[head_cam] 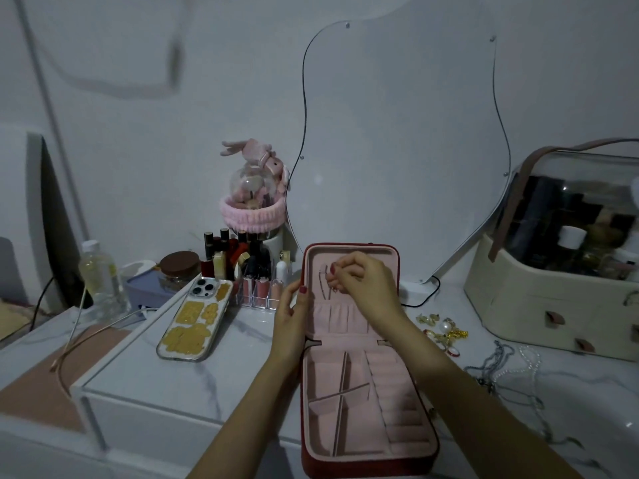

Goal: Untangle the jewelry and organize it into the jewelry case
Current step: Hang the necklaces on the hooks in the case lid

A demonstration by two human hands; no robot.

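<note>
A red jewelry case (366,454) with a pink lining lies open on the marble table, its lid standing upright. My left hand (290,316) grips the lid's left edge. My right hand (363,281) is inside the lid, its fingertips pinching a thin chain (325,288) that hangs there. The compartments of the case's lower half look empty. To the right of the case lie gold earrings and charms (446,331) and a tangle of silver and pearl necklaces (511,368).
A phone (195,319) lies face down left of the case. Behind it stand lipsticks and a clear organiser (256,271). A cream cosmetics box (567,271) fills the right side. A wavy mirror (397,133) leans on the wall. A cable (86,340) runs at the left.
</note>
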